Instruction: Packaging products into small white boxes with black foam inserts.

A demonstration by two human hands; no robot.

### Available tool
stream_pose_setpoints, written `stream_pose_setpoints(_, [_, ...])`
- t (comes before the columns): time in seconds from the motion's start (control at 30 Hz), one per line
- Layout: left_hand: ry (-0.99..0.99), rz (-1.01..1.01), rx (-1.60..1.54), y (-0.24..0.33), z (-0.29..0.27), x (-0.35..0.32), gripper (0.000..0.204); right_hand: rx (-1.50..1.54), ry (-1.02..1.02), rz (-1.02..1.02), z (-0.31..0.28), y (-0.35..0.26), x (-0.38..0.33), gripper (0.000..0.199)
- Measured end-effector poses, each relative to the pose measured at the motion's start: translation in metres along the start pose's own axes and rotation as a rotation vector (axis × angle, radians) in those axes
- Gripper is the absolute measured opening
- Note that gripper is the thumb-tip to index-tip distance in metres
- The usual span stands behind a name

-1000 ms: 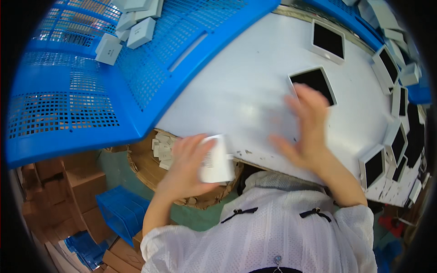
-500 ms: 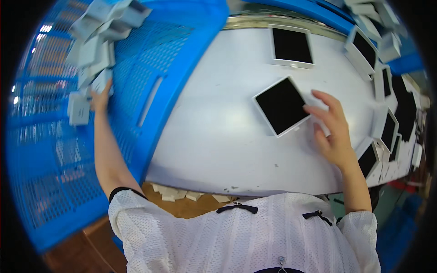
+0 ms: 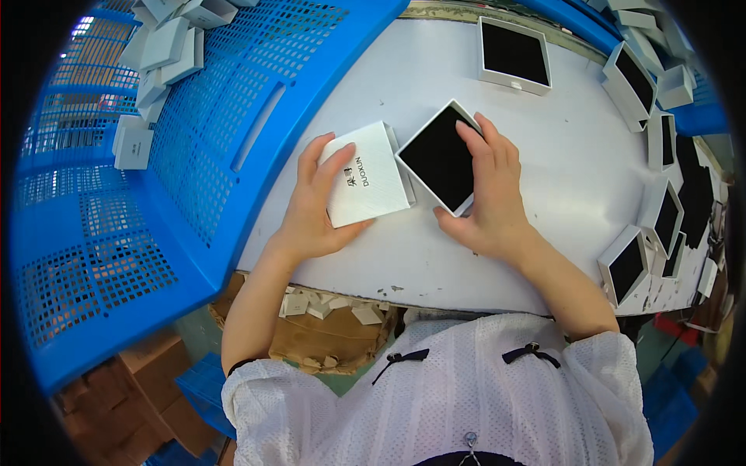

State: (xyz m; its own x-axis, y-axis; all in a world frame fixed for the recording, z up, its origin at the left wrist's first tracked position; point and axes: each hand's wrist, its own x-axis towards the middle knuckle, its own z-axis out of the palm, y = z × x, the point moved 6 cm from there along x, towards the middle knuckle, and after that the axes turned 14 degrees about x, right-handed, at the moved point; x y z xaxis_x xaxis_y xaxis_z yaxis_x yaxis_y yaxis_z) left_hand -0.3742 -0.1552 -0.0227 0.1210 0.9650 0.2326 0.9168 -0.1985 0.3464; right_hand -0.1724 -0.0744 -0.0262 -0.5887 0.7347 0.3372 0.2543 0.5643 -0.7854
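Cover (image 3: 371,180) and box (image 3: 439,155) held side by side, nearly edge to edge

Clock directions are read from the box, which is in the right hand (image 3: 491,203) over the middle of the white table (image 3: 381,268). It is turned cornerwise, one corner at 12, one at 9, one at 6, its black inside facing up. The right hand grips it from 3 o'clock, fingers over the far edge, thumb by the 6 o'clock corner.

The cover is just below 9 o'clock, printed face up. The left hand (image 3: 312,206) pinches it, fingers on the face, thumb along the near edge. The box's 9 o'clock corner overlaps the cover's right edge in view; whether they touch I cannot tell.

At 9 to 10 o'clock a blue crate (image 3: 186,276) bounds the table, its rim leaving a slim strip of surface beside the left hand; white covers (image 3: 165,43) lie inside it near 10. A second box (image 3: 516,54) is at 1, close to the far edge. Side boxes (image 3: 625,268) line the table from 2 to 4. Between them and the right hand lies the widest room to move. Toward 6, a narrower band reaches the chipped front edge, where both forearms cross. Past it, at 7, is a carton (image 3: 334,342) with small white pieces (image 3: 318,311).
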Motion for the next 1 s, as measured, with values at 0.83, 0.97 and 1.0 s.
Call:
stream_pose_setpoints(0.83, [-0.103, 0.363, -0.21, 0.055, 0.024, -0.013, 0.072, 0.518, -0.269, -0.242, -0.025, -0.009, -0.041, 0.094])
stream_pose_setpoints(0.97, [0.002, 0.349, -0.301, 0.071, 0.032, -0.008, 0.074, 0.5, -0.011, -0.272, -0.007, -0.02, -0.05, 0.088])
stream_pose_setpoints(1.0, [0.005, 0.354, -0.294, 0.077, 0.031, -0.011, 0.074, 0.519, 0.051, -0.315, -0.005, -0.037, -0.049, 0.082])
